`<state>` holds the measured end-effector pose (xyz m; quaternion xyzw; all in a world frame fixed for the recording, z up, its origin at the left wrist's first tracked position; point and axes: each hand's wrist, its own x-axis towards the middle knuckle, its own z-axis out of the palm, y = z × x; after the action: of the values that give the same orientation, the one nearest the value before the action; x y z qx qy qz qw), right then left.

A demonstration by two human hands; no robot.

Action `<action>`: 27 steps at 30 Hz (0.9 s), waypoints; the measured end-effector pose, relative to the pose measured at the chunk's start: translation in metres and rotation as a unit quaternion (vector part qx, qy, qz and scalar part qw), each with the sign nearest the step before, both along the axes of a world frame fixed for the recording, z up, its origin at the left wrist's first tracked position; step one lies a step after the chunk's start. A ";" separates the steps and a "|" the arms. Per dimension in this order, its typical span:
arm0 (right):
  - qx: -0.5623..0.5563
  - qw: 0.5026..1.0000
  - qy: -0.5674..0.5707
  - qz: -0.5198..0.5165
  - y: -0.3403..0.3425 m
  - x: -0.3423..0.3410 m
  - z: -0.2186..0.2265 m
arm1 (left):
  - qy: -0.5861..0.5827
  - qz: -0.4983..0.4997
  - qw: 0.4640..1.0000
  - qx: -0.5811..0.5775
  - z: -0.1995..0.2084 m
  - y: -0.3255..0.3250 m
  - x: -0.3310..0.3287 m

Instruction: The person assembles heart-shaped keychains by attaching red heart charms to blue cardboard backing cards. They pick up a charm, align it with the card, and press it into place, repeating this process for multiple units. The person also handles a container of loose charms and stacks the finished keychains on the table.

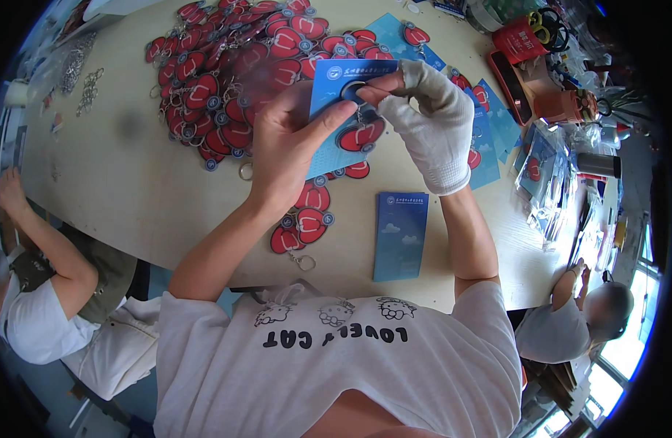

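My bare left hand grips a blue printed card upright above the table, thumb across its front. My right hand, in a white glove with bare fingertips, pinches at the card's upper part, where a metal key ring shows. From that ring a red keychain shaped like a pair of flip-flops hangs against the card. Whether the ring passes through the card cannot be made out. Below my hands lie several loose red keychains. Beside them rests a stack of blue cards.
A large heap of red keychains covers the table's far middle. Cards with keychains lie to the right, near clear plastic bags. Metal chain links are at far left. Other people sit at the left and right.
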<state>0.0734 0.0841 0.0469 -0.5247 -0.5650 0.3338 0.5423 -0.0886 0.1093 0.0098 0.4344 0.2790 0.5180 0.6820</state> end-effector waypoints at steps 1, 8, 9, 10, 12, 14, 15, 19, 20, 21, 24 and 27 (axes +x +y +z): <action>0.002 1.000 0.011 -0.005 -0.001 -0.002 0.000 | -0.004 0.000 1.000 -0.006 0.000 -0.001 0.000; 0.013 0.987 0.160 -0.024 -0.001 -0.014 0.003 | -0.037 0.026 0.999 0.018 0.007 -0.007 0.001; -0.005 0.969 0.247 -0.003 -0.001 -0.019 0.007 | -0.034 0.029 0.998 0.040 0.008 -0.007 -0.002; -0.041 0.971 0.237 0.011 -0.003 -0.015 0.006 | -0.030 0.032 0.997 0.062 0.008 -0.007 -0.003; -0.097 0.966 0.238 0.020 -0.006 -0.017 0.001 | -0.038 0.044 0.996 0.066 0.004 -0.008 -0.003; -0.104 0.970 0.219 0.022 -0.009 -0.020 0.001 | -0.036 0.055 0.994 0.089 -0.002 -0.010 0.000; -0.104 0.975 0.195 0.014 -0.011 -0.021 0.001 | -0.033 0.054 0.994 0.087 -0.004 -0.012 0.003; -0.096 0.990 0.104 -0.012 -0.020 -0.015 -0.007 | 0.035 0.021 0.993 0.113 -0.011 -0.016 0.010; -0.092 0.992 0.082 -0.018 -0.021 -0.008 -0.010 | 0.066 0.007 0.989 0.129 -0.011 -0.015 0.011; -0.085 0.994 0.065 -0.020 -0.026 -0.002 -0.011 | 0.096 -0.010 0.985 0.141 -0.014 -0.016 0.011; -0.083 0.996 0.012 -0.035 -0.034 0.042 -0.003 | 0.245 0.039 0.912 0.326 -0.007 -0.043 0.009; -0.081 0.992 -0.064 -0.072 -0.038 0.131 0.003 | 0.319 -0.171 0.796 0.485 -0.008 -0.096 0.008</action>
<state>0.2045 0.0466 0.0501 -0.6262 -0.5305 0.3046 0.4834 -0.0802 0.0131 0.0021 0.8897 0.1139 0.2926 0.3315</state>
